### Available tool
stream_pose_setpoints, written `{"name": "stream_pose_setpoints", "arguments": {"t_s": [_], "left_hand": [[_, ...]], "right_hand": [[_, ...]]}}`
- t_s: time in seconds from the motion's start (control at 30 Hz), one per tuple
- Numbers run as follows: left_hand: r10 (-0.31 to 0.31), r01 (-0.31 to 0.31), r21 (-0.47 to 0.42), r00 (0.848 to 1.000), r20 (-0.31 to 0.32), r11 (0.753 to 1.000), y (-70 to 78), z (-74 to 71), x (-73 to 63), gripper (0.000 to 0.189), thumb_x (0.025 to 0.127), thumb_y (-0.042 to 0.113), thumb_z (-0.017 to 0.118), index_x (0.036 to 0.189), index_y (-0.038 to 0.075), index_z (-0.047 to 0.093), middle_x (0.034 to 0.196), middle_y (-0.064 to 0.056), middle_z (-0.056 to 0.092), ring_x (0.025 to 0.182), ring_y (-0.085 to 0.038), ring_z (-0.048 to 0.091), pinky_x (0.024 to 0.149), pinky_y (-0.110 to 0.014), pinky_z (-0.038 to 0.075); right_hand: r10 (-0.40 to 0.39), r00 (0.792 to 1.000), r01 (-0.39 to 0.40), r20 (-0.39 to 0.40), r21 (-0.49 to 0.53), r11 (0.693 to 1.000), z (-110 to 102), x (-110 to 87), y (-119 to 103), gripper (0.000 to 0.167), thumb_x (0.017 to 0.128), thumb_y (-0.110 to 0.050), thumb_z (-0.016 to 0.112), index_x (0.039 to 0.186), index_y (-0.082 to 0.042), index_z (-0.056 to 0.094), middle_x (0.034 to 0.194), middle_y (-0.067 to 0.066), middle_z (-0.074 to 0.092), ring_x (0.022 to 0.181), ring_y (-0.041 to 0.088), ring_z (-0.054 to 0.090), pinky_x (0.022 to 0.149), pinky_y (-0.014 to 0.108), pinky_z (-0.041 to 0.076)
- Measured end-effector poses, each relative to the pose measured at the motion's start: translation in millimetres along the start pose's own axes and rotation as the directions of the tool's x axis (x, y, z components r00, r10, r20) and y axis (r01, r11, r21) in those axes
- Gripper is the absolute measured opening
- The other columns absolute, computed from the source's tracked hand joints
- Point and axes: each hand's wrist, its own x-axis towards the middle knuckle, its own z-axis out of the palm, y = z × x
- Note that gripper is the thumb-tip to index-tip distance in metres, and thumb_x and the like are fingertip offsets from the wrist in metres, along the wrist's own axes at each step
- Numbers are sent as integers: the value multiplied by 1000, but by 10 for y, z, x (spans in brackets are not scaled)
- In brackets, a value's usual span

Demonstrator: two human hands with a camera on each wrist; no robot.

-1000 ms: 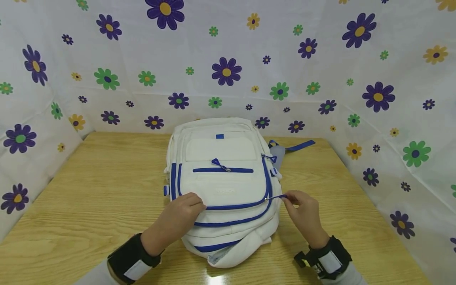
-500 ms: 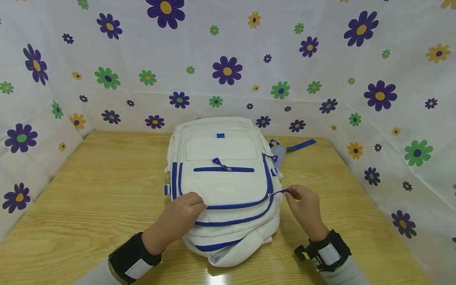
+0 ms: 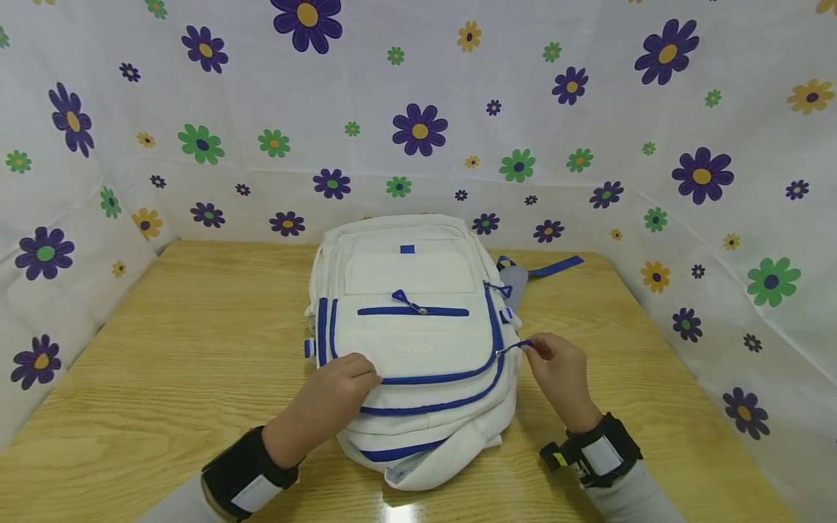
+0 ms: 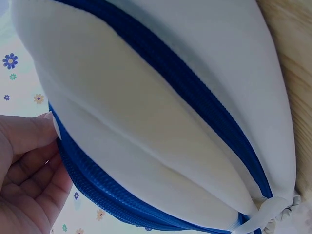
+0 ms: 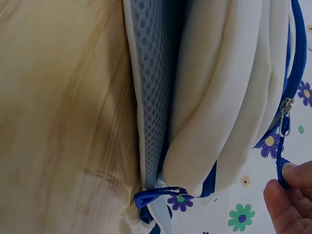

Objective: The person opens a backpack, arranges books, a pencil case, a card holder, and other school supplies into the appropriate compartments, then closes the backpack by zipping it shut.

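Observation:
A white backpack (image 3: 418, 338) with blue zippers lies front side up on the table. At its lower left, my left hand (image 3: 341, 388) pinches the edge of the front pocket beside the blue zipper tape (image 4: 92, 173). My right hand (image 3: 559, 374) holds a blue zipper pull (image 3: 521, 343) between thumb and finger, off the bag's right side. The cord runs taut to a metal slider (image 5: 286, 105) on the curve of the front pocket's zipper. In the right wrist view, the thumb presses on the pull's blue tip (image 5: 281, 170).
The wooden table (image 3: 196, 327) extends on both sides of the bag. Another zipper pull (image 3: 503, 290) hangs at the upper right side, near a grey shoulder strap (image 3: 515, 280) with blue webbing (image 3: 556, 267). A flower-patterned cloth (image 3: 366, 87) surrounds the table's back and sides.
My right hand has moved up and slightly right with the zipper pull, and the slider has travelled a little up the pocket's right curve. My left hand keeps its place on the bag.

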Motion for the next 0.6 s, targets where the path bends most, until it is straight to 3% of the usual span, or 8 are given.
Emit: {"name": "stream_pose_setpoints", "arguments": {"t_s": [0.37,0.6], "left_hand": [[5,-5,4,1000,4,1000,4,-12,-11,16,76,-11,80,85,2,76,82,-3,70,78,-13,67,76,-24,60],[6,-6,-2,1000,-18,1000,0,4,-23,17,75,-13,79,84,1,76,82,-3,69,78,-13,67,75,-24,60]], "right_hand": [[1,1000,-1,-1,-5,1000,103,151,82,8,80,17,74,86,13,71,81,26,74,70,36,73,64,49,61],[56,998,-56,7,13,998,147,234,107,6,82,15,74,88,14,73,83,27,74,70,36,72,64,49,61]]}}
